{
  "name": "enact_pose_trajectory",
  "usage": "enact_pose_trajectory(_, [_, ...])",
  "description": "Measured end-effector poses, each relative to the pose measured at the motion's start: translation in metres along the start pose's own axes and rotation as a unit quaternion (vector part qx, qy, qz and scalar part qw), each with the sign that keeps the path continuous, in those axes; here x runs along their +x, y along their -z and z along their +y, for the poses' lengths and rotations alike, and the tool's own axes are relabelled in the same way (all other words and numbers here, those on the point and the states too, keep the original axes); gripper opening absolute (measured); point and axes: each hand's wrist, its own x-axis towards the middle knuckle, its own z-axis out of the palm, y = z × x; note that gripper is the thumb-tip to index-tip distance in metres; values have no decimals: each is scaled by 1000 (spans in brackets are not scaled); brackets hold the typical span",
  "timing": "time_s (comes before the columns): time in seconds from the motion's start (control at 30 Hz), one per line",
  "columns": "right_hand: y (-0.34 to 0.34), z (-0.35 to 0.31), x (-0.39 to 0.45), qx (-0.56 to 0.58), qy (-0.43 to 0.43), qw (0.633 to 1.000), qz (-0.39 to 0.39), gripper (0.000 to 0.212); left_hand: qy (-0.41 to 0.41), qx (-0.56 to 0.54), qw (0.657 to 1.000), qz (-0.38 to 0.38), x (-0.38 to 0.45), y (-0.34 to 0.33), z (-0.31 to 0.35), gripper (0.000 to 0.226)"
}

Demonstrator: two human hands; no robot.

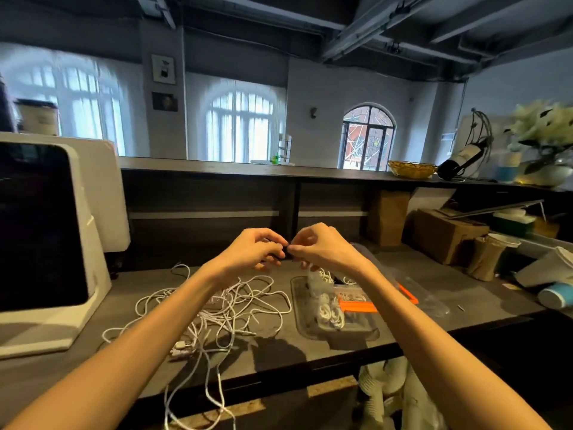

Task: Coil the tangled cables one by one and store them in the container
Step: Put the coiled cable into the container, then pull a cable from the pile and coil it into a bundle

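Pinching a small dark item (284,252), too hidden to identify, between left hand (254,248) and right hand (322,246) above the surface (434,287), the person risks snagging the tangled white cables (223,302) beside the clear container (299,305).

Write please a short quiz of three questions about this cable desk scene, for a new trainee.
1. True or false: the clear container already holds coiled white cables.
2. On which side of the container does the tangled cable pile lie? A) left B) right C) behind it
3. What do the left hand and right hand hold between them?

Key:
1. True.
2. A.
3. A small dark item, pinched above the desk; what it is cannot be told.
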Motion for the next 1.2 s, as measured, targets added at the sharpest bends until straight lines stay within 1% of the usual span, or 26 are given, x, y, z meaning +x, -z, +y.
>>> enact_pose_trajectory(0.07, [-24, -15, -25, -19, 40, 995, -91, 24, 11, 31, 999, 0, -22, 10, -14, 16])
enact_pose_trajectory(0.13, [-55, -23, -49, -83, 63, 979, -177, 24, 38, 51, 998, 8, -49, 23, -36, 14])
enact_pose_trajectory(0.2, [-89, -27, -67, -143, 84, 962, -217, 24, 57, 62, 996, 33, -78, 35, -59, 13])
enact_pose_trajectory(0.3, [-132, -22, -81, -152, 78, 960, -222, 30, 58, 85, 992, 77, -113, 43, -94, 12])
enact_pose_trajectory(0.37, [-159, -20, -87, -138, 70, 965, -211, 41, 76, 77, 989, 102, -133, 47, -119, 12])
enact_pose_trajectory(0.43, [-179, -15, -92, -153, 69, 969, -183, 51, 64, 88, 990, 86, -146, 50, -139, 19])
enact_pose_trajectory(0.47, [-187, -15, -91, -176, 77, 968, -164, 50, 57, 99, 991, 63, -151, 51, -148, 25])
enact_pose_trajectory(0.53, [-197, -17, -86, -181, 89, 968, -149, 37, 45, 116, 992, 24, -158, 54, -165, 34])
enact_pose_trajectory(0.6, [-199, -17, -79, -102, 93, 974, -178, 21, 21, 114, 992, 41, -158, 55, -178, 37])
enact_pose_trajectory(0.67, [-198, -17, -69, -29, 94, 976, -194, 14, 8, 106, 990, 88, -150, 57, -184, 35])
enact_pose_trajectory(0.7, [-200, -14, -62, 6, 85, 979, -183, 14, 7, 98, 989, 111, -144, 59, -187, 33])
enact_pose_trajectory(0.73, [-200, -13, -55, 42, 71, 984, -156, 15, 8, 87, 987, 134, -138, 61, -188, 31])
enact_pose_trajectory(0.8, [-204, -8, -36, 109, 39, 990, -74, 14, 22, 37, 985, 168, -125, 64, -195, 28])
enact_pose_trajectory(0.87, [-209, -5, -16, 184, -12, 983, -8, 15, 46, -38, 980, 188, -112, 66, -199, 26])
enact_pose_trajectory(0.97, [-223, 3, 4, 235, -62, 969, 42, 13, 77, -131, 968, 200, -98, 69, -199, 24])
enact_pose_trajectory(1.03, [-235, 9, 6, 252, -75, 963, 61, 12, 75, -183, 960, 197, -96, 72, -200, 23])
enact_pose_trajectory(1.1, [-238, 13, 5, 294, -80, 949, 81, 13, 70, -187, 962, 186, -96, 76, -202, 21])
enact_pose_trajectory(1.2, [-233, 11, 0, 331, -73, 933, 118, 25, 92, -161, 964, 190, -94, 79, -205, 20])
